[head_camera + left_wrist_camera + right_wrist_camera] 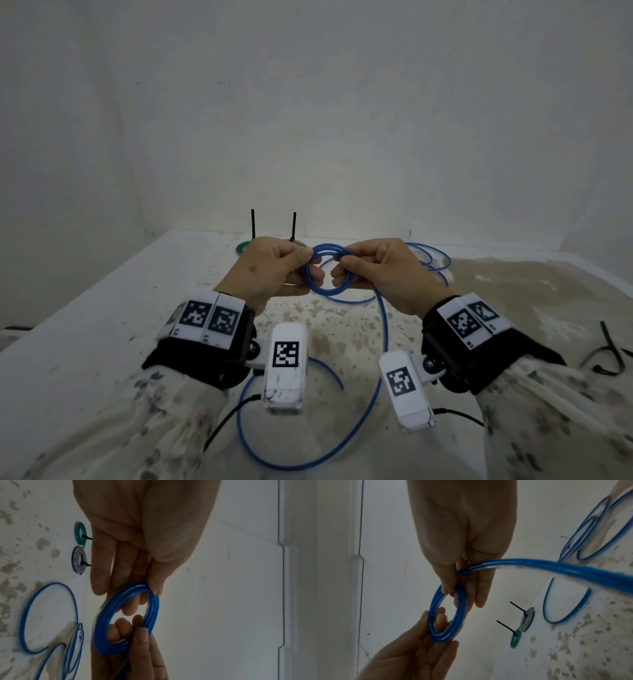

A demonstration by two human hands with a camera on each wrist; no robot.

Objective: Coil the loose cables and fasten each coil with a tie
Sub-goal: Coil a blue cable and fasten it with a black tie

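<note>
A small coil of blue cable (327, 272) (126, 619) (447, 615) hangs above the table between both hands. My left hand (274, 270) (145, 534) pinches its left side with thumb and fingers. My right hand (380, 270) (462, 534) pinches its right side. The uncoiled length of the blue cable (373, 383) (556, 569) runs from the right hand down in a wide loop over the table toward me. More loose loops (431, 260) (49, 616) (568, 597) lie behind the right hand.
Two tied coils lie at the back of the stained white table (102, 308): a green one (244, 247) (80, 533) (516, 639) and a blue-grey one (78, 560) (527, 619), each with a black tie sticking up. Loose black ties (606, 353) lie at the right edge.
</note>
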